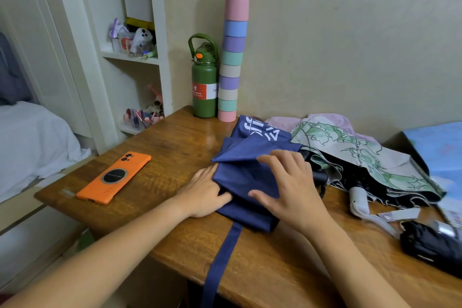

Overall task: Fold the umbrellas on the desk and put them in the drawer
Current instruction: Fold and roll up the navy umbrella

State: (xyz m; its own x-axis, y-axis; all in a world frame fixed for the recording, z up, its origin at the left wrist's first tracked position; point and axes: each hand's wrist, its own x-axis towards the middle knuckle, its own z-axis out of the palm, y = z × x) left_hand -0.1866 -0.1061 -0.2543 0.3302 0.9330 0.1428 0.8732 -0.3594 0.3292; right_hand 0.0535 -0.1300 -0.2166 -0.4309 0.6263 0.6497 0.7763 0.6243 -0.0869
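Observation:
A navy blue umbrella [246, 157] with white lettering lies collapsed on the wooden desk [175, 147]. Its strap [222, 262] hangs over the desk's front edge. My left hand [203, 192] lies at the umbrella's left side, fingers tucked under a fold of the fabric. My right hand [290, 182] presses flat on top of the cloth with fingers spread. To the right lies a second umbrella [370, 157], pale with green line drawings, loosely collapsed, its white handle [358, 201] pointing toward me. A black folded umbrella [430, 245] sits at the desk's right front.
An orange phone [113, 177] lies on the left of the desk. A green bottle [203, 82] and a tall stack of pastel cups [231, 62] stand against the wall. White shelves [132, 57] with small items rise at the left. A blue board [440, 147] lies far right.

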